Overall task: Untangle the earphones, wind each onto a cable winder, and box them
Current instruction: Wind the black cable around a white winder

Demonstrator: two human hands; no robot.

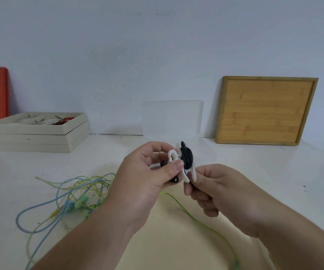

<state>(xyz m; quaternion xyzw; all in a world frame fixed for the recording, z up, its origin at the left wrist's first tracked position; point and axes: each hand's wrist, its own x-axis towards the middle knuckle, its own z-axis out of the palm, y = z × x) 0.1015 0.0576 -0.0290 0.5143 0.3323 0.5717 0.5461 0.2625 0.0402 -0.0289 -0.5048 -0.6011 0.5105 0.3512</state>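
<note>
Left hand [149, 172] pinches white winder [193, 172], long axis upright, black cord [187, 153] wound on it. Right hand [221, 193] pinches cord's tail at winder's 5 o'clock. Clear box [173, 117] lies at 12 o'clock, beyond both hands.

Head-worn view, forward-down, close over the hands [176, 184]

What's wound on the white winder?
A black earphone cable coils around the white winder, held by the left hand; the right hand pinches the cable's tail. The left hand hides the winder's middle.
</note>
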